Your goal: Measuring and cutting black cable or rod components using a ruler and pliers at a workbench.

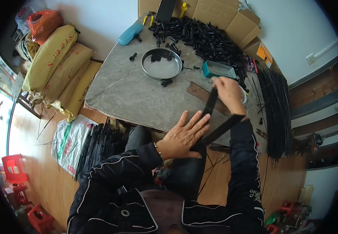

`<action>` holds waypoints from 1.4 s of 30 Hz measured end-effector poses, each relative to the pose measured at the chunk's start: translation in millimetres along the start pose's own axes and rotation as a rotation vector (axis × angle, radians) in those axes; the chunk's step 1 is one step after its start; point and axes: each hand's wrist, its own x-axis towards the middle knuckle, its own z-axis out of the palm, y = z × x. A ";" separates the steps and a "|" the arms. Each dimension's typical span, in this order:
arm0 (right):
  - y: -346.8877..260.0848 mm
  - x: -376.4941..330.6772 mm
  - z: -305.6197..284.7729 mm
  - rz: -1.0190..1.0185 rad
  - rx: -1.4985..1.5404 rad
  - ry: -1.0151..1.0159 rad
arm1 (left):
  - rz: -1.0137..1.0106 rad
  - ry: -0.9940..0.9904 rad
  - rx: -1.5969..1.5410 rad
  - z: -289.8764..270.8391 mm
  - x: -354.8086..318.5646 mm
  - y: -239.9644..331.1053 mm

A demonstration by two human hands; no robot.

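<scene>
My right hand is closed, its curled fingers at the upper end of a flat black strip. My left hand lies with fingers stretched out at the table's near edge, its fingertips against that strip's lower part. A second black strip slants from beside my left hand up toward my right wrist; whether the two strips join under the hand is hidden. Beneath my right hand is a brown flat bar. A teal rectangular tray stands just beyond the right hand.
A round metal pan holds small black pieces. Behind it is a heap of black bolt-like parts, with a blue bottle-shaped thing to its left. Long black rods stand at the table's right; more rods lie at lower left.
</scene>
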 end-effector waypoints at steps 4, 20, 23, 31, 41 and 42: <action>12.9 -10.4 -14.5 0.017 -0.029 0.158 | -0.028 -0.084 0.000 -3.8 2.9 -0.9; 7.2 -22.5 17.3 -0.370 -0.001 0.178 | -0.018 -0.078 -0.157 -2.8 12.2 -6.6; 9.1 -14.7 9.4 -0.351 0.135 0.101 | -0.038 -0.078 -0.153 -2.5 11.2 -6.8; 0.9 -31.5 12.0 -0.439 0.027 0.146 | -0.026 -0.103 -0.148 -3.2 16.4 -7.4; -0.3 -24.7 19.3 -0.530 0.010 0.163 | -0.041 -0.057 -0.194 0.9 16.7 -11.0; 1.6 -24.6 21.3 -0.532 0.011 0.177 | -0.036 -0.067 -0.151 0.1 16.5 -10.8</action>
